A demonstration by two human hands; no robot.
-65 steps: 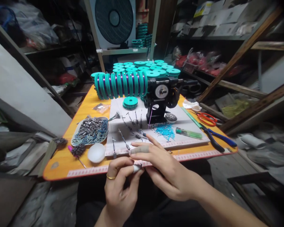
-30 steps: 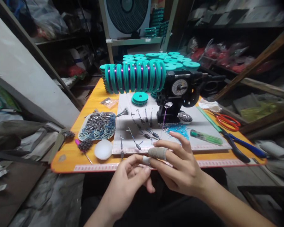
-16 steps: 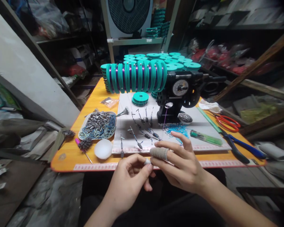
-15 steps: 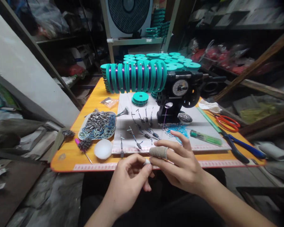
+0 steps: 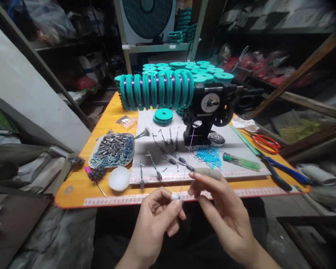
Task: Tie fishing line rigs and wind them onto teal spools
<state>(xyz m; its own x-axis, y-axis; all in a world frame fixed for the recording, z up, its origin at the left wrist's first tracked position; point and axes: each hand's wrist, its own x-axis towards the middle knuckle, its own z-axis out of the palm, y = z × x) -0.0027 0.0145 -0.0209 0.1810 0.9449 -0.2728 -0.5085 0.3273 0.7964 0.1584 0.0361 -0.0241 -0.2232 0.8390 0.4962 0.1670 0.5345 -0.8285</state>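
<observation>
My left hand (image 5: pixel 161 216) pinches a thin line and a tiny blue piece (image 5: pixel 179 197) at the table's front edge; its index fingertip has a white wrap. Just right of it, my right hand (image 5: pixel 224 213) is raised with its fingers apart, one wrapped in beige tape, and nothing visible between them. A purple line (image 5: pixel 191 140) runs down from the black winding machine (image 5: pixel 210 106) toward my left hand. Dark weights on short lines (image 5: pixel 158 175) lie on the white board (image 5: pixel 145 138). Blue small pieces (image 5: pixel 211 156) are heaped right of them.
A tray (image 5: pixel 91 160) of weights and tubes and a white bowl (image 5: pixel 119 178) stand left. Teal spools (image 5: pixel 156 91) fill the machine's shaft. At right lie a green-capped tube (image 5: pixel 240 161), red scissors (image 5: pixel 266 144) and blue-handled pliers (image 5: pixel 289 172). A fan (image 5: pixel 148 16) stands behind.
My right hand has moved away from my left fingertips and turned, its thumb now apart. The blue piece now shows at my left fingertips. The view has shifted slightly.
</observation>
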